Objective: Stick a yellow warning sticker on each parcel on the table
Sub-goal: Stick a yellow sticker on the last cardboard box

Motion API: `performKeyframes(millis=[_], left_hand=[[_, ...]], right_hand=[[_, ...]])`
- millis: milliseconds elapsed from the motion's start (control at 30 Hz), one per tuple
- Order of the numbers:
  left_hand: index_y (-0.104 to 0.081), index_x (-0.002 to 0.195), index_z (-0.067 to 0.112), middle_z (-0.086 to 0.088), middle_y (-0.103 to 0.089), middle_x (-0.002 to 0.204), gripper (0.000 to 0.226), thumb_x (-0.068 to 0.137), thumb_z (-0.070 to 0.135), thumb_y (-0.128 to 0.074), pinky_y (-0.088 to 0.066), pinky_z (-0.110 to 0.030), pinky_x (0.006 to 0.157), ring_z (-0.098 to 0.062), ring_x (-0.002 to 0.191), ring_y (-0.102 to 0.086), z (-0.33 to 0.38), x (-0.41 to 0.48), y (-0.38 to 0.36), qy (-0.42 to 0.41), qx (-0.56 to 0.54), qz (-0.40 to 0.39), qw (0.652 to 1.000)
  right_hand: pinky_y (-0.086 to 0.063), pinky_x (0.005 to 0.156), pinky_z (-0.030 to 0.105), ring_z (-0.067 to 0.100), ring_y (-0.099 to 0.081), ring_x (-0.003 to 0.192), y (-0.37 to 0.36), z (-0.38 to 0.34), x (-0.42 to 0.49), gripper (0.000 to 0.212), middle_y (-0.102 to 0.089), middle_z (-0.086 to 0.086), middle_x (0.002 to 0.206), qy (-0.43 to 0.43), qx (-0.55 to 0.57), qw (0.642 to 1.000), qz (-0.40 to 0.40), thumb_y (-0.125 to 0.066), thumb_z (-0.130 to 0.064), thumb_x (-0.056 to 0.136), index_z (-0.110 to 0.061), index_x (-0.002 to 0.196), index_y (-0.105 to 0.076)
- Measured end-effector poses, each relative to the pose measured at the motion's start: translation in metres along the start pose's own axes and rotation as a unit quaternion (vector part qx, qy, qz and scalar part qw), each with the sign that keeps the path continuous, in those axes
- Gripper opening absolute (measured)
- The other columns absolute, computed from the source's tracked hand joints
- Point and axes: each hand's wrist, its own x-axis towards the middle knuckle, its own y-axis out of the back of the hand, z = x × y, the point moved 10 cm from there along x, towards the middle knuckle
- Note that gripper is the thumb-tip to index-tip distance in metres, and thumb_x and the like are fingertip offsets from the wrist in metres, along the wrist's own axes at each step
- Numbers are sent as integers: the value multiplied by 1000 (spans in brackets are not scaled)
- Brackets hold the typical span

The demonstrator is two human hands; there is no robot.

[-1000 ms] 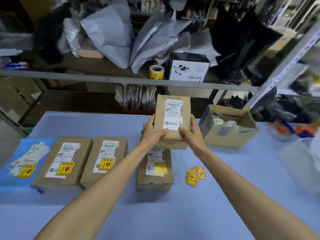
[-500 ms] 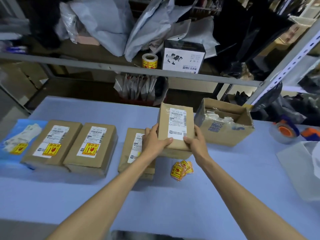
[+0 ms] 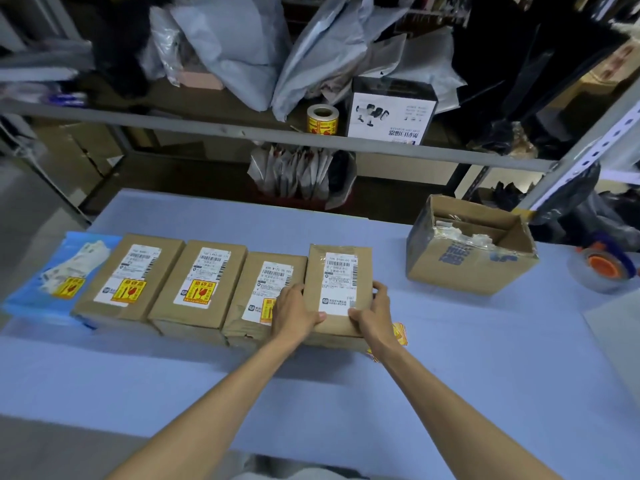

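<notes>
The pale blue surface [image 3: 450, 368] carries a row on its left half: a blue packet [image 3: 31, 299] at the far left, then the first parcel [image 3: 128, 282], second parcel [image 3: 197, 289], third parcel [image 3: 256, 299] and fourth parcel [image 3: 337, 327], side by side. Loose stickers [image 3: 400, 332] lie just beside the fourth parcel's near right corner. Further right stands an open carton [image 3: 467, 268], then a tape roll [image 3: 604, 271] and a grey sheet [image 3: 616, 327] at the right edge.
</notes>
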Motion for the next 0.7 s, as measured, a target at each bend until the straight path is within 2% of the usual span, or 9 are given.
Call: performKeyframes(millis=[100,233,433,567,700], left_hand=[[-45,138,12,-8,-47,136,72,75,26,-78,-35,-34,106,-26,128,-43,-7,-1,3,-9,15,16,1000],[-44,139,11,-8,-44,127,70,79,27,-75,-39,-34,103,-26,121,-43,-12,0,6,-27,50,40,998],[-41,139,9,-12,-43,131,71,79,24,-75,-38,-38,104,-29,124,-40,-29,6,24,2,90,61,994],[-44,137,10,-11,-47,129,64,82,27,-73,-38,-33,101,-27,124,-42,-36,4,25,-7,117,55,992],[-46,135,10,-10,-50,126,62,82,27,-73,-36,-30,103,-26,122,-43,-32,3,16,-28,108,48,993]], right_hand=[[-46,99,48,23,-52,115,-12,4,4,63,-43,7,128,1,-13,1000,-23,-58,-12,69,-37,120,-32],[-45,102,48,23,-48,119,-22,7,5,61,-39,4,130,6,-37,998,-45,-59,-6,83,-38,125,-28],[-44,104,48,23,-48,121,-56,4,8,67,-39,6,131,19,-62,995,-76,-61,-11,82,-30,135,-25],[-46,101,49,24,-50,119,-70,14,11,69,-44,5,129,11,-67,994,-84,-62,-22,73,-35,131,-27],[-49,98,49,26,-54,118,-58,17,14,71,-49,6,132,6,-56,997,-59,-64,-7,80,-24,140,-29]])
